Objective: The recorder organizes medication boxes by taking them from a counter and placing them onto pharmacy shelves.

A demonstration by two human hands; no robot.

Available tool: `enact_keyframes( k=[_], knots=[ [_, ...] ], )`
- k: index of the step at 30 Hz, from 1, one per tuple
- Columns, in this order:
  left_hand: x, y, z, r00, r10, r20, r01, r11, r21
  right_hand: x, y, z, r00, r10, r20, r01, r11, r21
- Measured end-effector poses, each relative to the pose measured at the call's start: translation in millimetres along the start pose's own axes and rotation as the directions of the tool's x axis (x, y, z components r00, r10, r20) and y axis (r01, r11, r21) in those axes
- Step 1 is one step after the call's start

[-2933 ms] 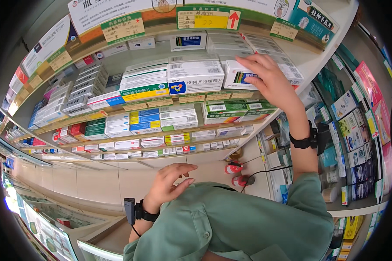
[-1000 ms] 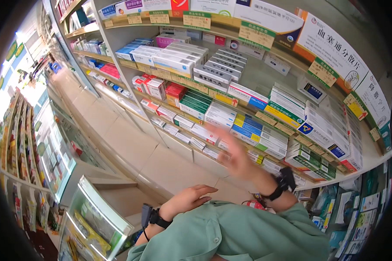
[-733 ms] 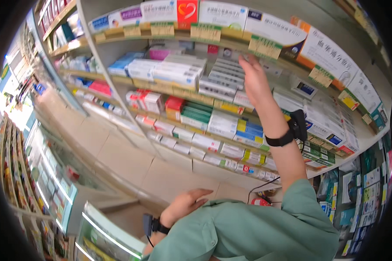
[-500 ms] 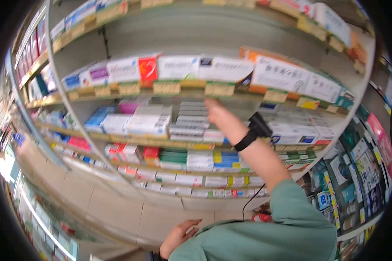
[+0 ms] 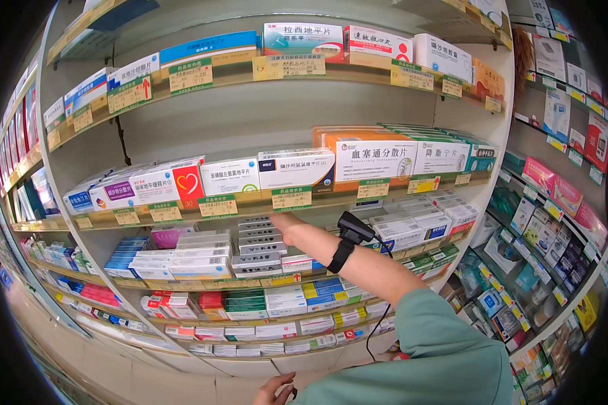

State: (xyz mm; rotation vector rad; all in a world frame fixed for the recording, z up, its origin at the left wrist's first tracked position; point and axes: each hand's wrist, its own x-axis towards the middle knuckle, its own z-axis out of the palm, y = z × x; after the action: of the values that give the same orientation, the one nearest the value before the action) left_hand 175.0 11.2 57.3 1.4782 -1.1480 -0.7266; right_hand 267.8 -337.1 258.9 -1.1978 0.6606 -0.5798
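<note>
My right hand point(image 5: 288, 226) reaches in under the edge of a shelf, beside a stack of grey-and-white medicine boxes point(image 5: 259, 247). The shelf edge hides its fingers, so its grip does not show. A black device on a strap point(image 5: 348, 237) is worn on my right wrist, with a cable hanging from it. Left of the stack lie white medicine boxes point(image 5: 199, 260) in layers. Low in the picture, away from the shelves, my left hand point(image 5: 271, 391) hangs with its fingers loosely curved and apart, holding nothing that I can see.
Above my right hand runs a shelf edge with price labels point(image 5: 292, 197), fronted by a row of upright medicine boxes point(image 5: 230, 177). Lower shelves hold more boxes, among them green ones point(image 5: 246, 302). A rack of packaged goods point(image 5: 520, 270) stands to the right. Tiled floor point(image 5: 135, 374) shows below.
The view has shifted and sharpened, bringing more of the upper shelves in. My right hand has gone deeper under the shelf edge. My left hand now sits lower in the picture.
</note>
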Motion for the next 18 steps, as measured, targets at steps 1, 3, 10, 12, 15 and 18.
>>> enact_keyframes(
  k=[1,3,10,12,15,18],
  knots=[
    [-0.8,4.4,-0.5,1.0,0.019,-0.014,-0.019,1.0,0.0,-3.4,-1.7,1.1,1.0,0.014,0.021,-0.014,1.0,0.012],
    [-1.9,15.1,-1.9,0.999,0.033,-0.024,-0.034,0.999,-0.003,-9.7,-6.7,2.1,0.998,0.049,0.046,-0.051,0.998,0.035],
    [0.7,35.4,-9.6,0.998,-0.056,-0.016,0.056,0.998,0.017,-71.1,4.8,-16.2,0.782,-0.547,0.297,0.509,0.289,-0.811],
    [2.4,31.5,-10.4,1.0,-0.024,-0.01,0.025,0.999,0.035,-116.9,12.1,-28.0,0.527,-0.598,0.604,0.662,-0.157,-0.733],
    [4.1,22.2,-11.5,1.0,-0.001,-0.001,0.001,0.999,0.033,-193.5,-24.0,-57.2,0.217,-0.484,0.848,0.893,-0.254,-0.372],
    [9.6,14.4,-13.7,0.997,0.062,0.038,-0.064,0.997,0.054,-218.1,-134.3,-76.8,-0.232,-0.793,0.563,0.721,-0.529,-0.448]
  ],
)
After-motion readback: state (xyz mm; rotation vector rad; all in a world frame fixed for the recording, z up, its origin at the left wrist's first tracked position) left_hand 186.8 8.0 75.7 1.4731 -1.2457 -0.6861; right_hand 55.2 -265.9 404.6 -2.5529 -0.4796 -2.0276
